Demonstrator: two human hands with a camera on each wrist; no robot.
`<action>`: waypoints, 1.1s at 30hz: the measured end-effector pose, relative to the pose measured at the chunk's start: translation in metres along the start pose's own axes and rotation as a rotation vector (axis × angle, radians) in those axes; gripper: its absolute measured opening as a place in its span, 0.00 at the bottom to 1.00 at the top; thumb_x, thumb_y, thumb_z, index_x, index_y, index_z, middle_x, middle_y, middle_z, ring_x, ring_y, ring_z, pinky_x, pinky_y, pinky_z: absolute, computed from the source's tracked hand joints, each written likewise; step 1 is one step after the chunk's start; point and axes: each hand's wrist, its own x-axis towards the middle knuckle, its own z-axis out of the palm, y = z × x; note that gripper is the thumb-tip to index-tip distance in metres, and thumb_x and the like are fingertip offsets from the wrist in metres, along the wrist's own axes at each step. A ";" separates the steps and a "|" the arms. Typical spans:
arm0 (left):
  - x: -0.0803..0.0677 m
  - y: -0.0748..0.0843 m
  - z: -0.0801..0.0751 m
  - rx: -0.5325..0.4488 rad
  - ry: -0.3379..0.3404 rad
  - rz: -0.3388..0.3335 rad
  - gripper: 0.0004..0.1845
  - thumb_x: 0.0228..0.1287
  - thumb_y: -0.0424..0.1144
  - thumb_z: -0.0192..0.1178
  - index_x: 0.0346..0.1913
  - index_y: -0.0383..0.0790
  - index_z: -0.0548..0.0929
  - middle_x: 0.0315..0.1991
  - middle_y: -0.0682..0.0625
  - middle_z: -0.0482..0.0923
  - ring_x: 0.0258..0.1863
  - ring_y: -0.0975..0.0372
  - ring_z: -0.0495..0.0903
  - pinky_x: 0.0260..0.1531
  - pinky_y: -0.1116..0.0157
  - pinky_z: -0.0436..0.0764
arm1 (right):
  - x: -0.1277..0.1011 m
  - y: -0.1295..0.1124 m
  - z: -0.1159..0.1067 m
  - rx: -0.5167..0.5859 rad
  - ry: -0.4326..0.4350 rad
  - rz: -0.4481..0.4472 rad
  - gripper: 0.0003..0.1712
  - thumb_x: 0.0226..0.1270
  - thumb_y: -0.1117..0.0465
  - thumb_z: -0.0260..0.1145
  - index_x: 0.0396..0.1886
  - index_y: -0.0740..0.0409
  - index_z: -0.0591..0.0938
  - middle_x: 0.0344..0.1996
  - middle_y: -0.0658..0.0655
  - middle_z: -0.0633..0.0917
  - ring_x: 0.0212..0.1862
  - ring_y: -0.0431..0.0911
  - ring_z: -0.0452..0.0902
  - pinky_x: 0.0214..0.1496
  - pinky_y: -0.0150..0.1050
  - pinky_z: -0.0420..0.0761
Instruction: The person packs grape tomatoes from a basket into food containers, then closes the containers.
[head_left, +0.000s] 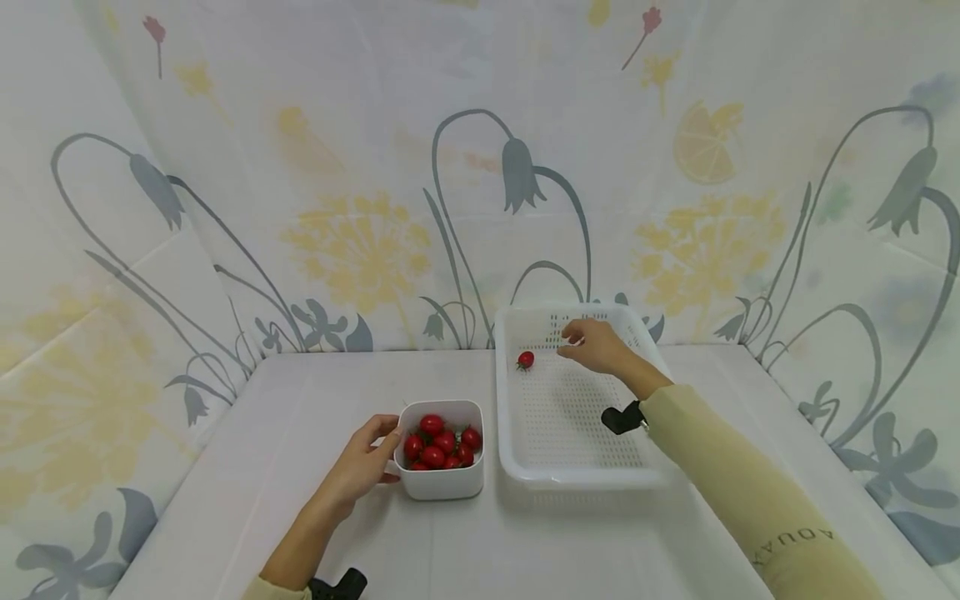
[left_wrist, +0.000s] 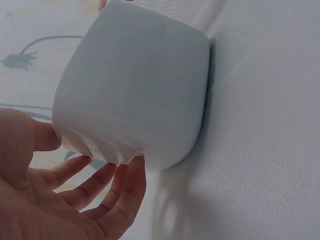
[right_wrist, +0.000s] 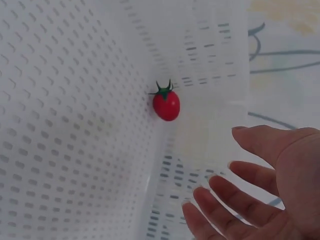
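White table (head_left: 300,467), tomato (head_left: 526,360) in tray (head_left: 517,467)

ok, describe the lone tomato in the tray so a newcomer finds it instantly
Find the white perforated tray right of the small white bowl. Near its far left corner lies one red cherry tomato with a green stem, just left of the right hand. Every other tomato sits piled in the bowl.

I see a white table (head_left: 225,467), covered with smooth white cloth, faint creases running across it. Backdrop (head_left: 360,167) is a floral-print sheet hung behind the table and wrapping both sides: grey bellflowers on long curved stems, pale yellow dandelion heads, a lemon slice upper right, small pink buds along the top. Light is even and soft, shadows weak.
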 end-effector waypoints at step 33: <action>-0.003 0.003 0.001 -0.016 0.009 0.017 0.17 0.79 0.37 0.52 0.64 0.34 0.75 0.63 0.36 0.74 0.48 0.51 0.82 0.39 0.53 0.89 | 0.029 0.008 0.037 0.521 -0.254 0.426 0.32 0.79 0.54 0.61 0.70 0.73 0.67 0.64 0.72 0.73 0.57 0.59 0.77 0.62 0.48 0.81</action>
